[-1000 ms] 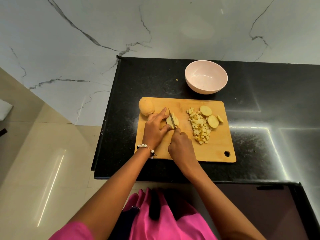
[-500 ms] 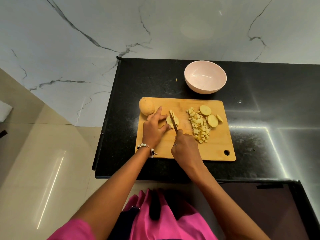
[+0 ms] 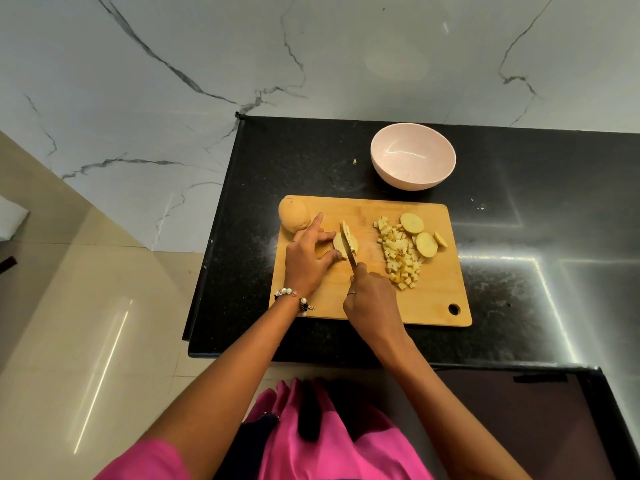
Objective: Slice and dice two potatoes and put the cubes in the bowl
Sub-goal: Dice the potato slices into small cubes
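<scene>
The right hand (image 3: 372, 299) is curled round the handle of a knife (image 3: 347, 244), the handle hidden in the fist, the narrow blade running up the cutting board (image 3: 433, 306) away from the person. The blade rests on a stack of potato slices (image 3: 346, 241), pale yellow, with thin strips already standing free on the blade's right side. The left hand (image 3: 306, 263) lies just left of the blade; its thumb and fingertips press on the left part of the stack, the forefinger stretched out straight toward the far left corner of the board. A beaded bracelet (image 3: 294, 299) circles that wrist.

At the board's far left corner, just beyond the forefinger, sits a whole potato (image 3: 293, 214), rounded, with tan matt skin. Right of the knife, near the board's middle, lies a loose heap of small cubes (image 3: 400, 258), pale with a few browner faces. Touching the heap on its right are three round slices (image 3: 424, 233), smooth and yellow, overlapping one another.

The board is light wood, rectangular with rounded corners and a round hole in its near right corner. It lies on a black speckled counter (image 3: 519, 202). Beyond the board's far edge, close to it, stands a bowl (image 3: 413, 181), round, pale pink and glossy. A tiny pale scrap (image 3: 354, 162) lies on the counter left of the bowl.
</scene>
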`<state>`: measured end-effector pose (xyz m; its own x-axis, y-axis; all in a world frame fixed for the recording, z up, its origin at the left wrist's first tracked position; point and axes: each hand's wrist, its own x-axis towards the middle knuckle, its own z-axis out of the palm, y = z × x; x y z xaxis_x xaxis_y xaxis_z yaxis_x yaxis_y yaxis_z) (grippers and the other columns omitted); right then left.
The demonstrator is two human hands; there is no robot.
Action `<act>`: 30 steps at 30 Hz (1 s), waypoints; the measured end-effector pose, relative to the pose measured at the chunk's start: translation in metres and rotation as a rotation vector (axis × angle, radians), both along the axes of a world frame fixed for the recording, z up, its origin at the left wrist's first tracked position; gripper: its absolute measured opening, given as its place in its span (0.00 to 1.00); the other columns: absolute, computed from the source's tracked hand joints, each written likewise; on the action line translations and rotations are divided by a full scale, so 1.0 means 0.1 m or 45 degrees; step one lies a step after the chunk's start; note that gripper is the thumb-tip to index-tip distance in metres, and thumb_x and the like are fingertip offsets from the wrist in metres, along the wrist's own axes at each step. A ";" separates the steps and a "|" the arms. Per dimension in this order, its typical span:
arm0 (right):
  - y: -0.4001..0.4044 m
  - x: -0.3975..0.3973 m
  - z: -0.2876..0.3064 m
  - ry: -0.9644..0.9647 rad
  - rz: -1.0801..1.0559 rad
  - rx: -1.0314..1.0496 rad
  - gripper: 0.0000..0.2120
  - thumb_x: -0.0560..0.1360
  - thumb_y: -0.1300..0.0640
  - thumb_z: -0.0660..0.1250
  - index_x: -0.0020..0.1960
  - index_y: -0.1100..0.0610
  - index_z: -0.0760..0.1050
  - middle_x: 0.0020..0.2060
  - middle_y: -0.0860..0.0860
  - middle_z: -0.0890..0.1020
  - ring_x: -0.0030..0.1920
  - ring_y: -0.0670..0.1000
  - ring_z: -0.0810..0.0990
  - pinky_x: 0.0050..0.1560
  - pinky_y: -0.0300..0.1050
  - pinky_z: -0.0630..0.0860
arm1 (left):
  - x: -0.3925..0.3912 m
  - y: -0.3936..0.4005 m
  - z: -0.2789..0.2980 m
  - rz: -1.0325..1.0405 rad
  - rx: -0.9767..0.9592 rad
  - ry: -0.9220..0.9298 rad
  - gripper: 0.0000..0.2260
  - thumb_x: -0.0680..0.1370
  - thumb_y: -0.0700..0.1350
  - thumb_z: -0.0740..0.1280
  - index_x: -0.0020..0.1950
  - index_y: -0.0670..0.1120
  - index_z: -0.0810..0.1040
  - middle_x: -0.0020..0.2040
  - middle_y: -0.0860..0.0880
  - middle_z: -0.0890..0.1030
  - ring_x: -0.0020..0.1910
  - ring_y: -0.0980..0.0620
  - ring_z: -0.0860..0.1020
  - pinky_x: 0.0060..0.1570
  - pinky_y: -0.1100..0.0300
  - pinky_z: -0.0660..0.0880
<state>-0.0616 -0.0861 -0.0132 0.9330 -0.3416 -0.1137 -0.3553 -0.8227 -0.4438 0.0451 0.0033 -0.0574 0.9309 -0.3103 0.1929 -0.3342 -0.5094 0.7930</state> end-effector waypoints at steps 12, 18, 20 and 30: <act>0.08 0.13 0.03 0.011 0.051 -0.074 0.20 0.76 0.66 0.53 0.68 0.65 0.63 0.50 0.62 0.77 0.47 0.63 0.76 0.40 0.48 0.64 | -0.01 -0.03 0.05 0.022 -0.036 0.100 0.34 0.70 0.44 0.74 0.72 0.40 0.64 0.54 0.49 0.83 0.63 0.53 0.72 0.59 0.69 0.62; 0.14 -0.19 0.16 0.152 0.096 -0.077 0.20 0.76 0.67 0.53 0.67 0.65 0.61 0.51 0.61 0.76 0.49 0.63 0.77 0.43 0.49 0.68 | -0.03 -0.04 0.08 0.033 -0.049 0.116 0.35 0.70 0.45 0.75 0.72 0.39 0.64 0.54 0.49 0.83 0.63 0.53 0.71 0.58 0.72 0.60; 0.11 -0.27 0.26 0.215 0.088 -0.036 0.18 0.75 0.66 0.54 0.64 0.65 0.64 0.51 0.61 0.76 0.49 0.63 0.76 0.45 0.51 0.70 | -0.03 -0.03 0.07 0.038 -0.044 0.118 0.35 0.70 0.46 0.75 0.73 0.39 0.64 0.54 0.50 0.83 0.63 0.54 0.71 0.58 0.71 0.61; -0.14 -0.08 0.32 0.073 -0.041 0.046 0.10 0.75 0.64 0.56 0.54 0.63 0.72 0.46 0.61 0.79 0.46 0.62 0.77 0.38 0.44 0.65 | -0.03 -0.02 0.06 0.020 0.001 0.089 0.34 0.69 0.43 0.75 0.73 0.42 0.65 0.56 0.51 0.82 0.64 0.51 0.70 0.60 0.68 0.60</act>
<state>-0.0697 -0.1004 0.0184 0.9131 -0.3661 -0.1793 -0.4070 -0.7941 -0.4513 0.0418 0.0014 -0.0510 0.9470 -0.2953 0.1268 -0.2695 -0.5147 0.8139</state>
